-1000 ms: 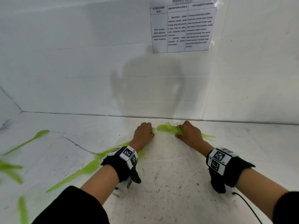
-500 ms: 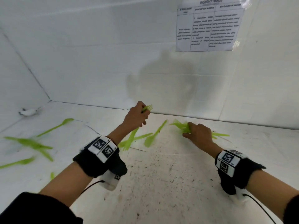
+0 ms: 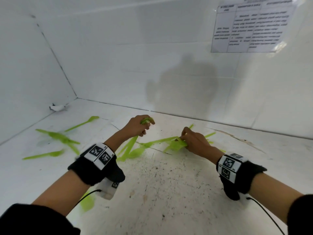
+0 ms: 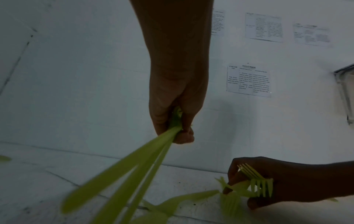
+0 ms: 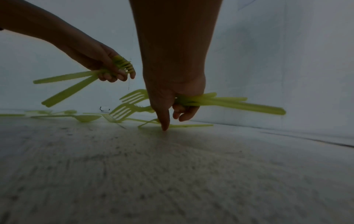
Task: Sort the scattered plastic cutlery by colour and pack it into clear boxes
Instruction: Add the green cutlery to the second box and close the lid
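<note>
My left hand (image 3: pixel 139 126) is raised above the white table and grips a small bunch of green plastic forks (image 3: pixel 129 146), tines up at the fingers, handles hanging down toward me (image 4: pixel 134 174). My right hand (image 3: pixel 193 141) is low on the table and holds a second bundle of green forks (image 5: pixel 229 103), handles sticking out to the right; one fingertip (image 5: pixel 164 127) touches the table. More green forks and a spoon (image 5: pixel 88 118) lie loose on the table between the hands. No clear box is in view.
Several green spoons and knives (image 3: pixel 59 138) lie scattered at the left of the white table (image 3: pixel 169 192). White walls close the back and left; a printed sheet (image 3: pixel 250 26) hangs at the upper right. A small white object (image 3: pixel 57 107) sits in the far left corner.
My left hand has lifted its forks off the table and drawn left and up. My right hand stays low at the fork pile and has gathered more forks.
</note>
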The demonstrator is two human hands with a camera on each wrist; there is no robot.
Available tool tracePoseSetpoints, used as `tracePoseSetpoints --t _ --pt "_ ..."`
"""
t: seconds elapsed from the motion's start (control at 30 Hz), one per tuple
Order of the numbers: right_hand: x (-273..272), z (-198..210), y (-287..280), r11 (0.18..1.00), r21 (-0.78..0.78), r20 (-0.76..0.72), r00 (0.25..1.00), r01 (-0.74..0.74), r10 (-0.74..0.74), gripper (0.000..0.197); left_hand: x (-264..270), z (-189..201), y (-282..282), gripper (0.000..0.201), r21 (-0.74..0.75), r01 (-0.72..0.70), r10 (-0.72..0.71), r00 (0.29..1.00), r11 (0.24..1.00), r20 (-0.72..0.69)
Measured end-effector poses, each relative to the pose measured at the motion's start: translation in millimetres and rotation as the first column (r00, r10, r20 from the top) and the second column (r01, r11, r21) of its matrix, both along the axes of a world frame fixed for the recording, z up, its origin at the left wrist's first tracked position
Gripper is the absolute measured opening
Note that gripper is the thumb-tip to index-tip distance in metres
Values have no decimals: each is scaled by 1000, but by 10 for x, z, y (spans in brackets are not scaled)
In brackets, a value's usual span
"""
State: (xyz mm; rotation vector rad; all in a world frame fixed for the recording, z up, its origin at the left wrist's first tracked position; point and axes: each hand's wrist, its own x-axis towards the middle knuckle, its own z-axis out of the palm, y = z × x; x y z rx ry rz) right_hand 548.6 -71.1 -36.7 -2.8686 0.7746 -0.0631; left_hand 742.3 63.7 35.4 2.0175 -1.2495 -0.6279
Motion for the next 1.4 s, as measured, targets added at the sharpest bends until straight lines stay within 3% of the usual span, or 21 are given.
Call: tracePoseSetpoints --t 0.13,0.23,0.37,0.5,0.6,0.63,0.7,0.8,0.93,1.07,1.2,1.4 --pt "-31 -9 34 1000 24 62 998 5 -7 26 36 -85 -21 24 83 -30 23 996 996 87" --pt "-83 4 33 998 -11 28 998 -59 59 27 76 -228 -49 20 208 -69 7 959 976 284" --pt "-157 42 88 996 -40 -12 997 -83 83 28 132 -543 -48 53 364 -129 4 946 922 325" --pt "-212 102 176 999 21 184 982 27 -31 21 97 -717 -27 52 354 -142 27 950 924 311" --pt "-236 195 248 995 34 292 951 95 -101 20 100 -723 -12 25 320 -136 32 951 937 309" --pt "-245 234 274 993 33 320 940 117 -121 22 99 -710 -6 25 299 -127 34 954 946 297" --pt "-257 309 327 986 58 386 907 157 -167 23 90 -660 6 20 212 -109 53 966 971 253" --pt "-247 378 419 965 203 509 824 165 -248 21 69 -521 107 18 27 -126 123 990 992 72" --pt "-173 394 538 797 600 533 709 69 -462 25 94 -283 330 24 -125 -221 205 970 967 -130" --pt "-24 339 755 638 770 434 741 -11 -512 18 231 -42 607 24 -196 -311 260 933 930 -248" --pt "162 222 1022 408 911 313 745 -59 -590 11 379 175 877 36 -216 -342 299 931 914 -207" --pt "388 216 1206 447 893 223 804 59 -552 11 681 391 1195 49 -317 -365 349 931 876 -109"
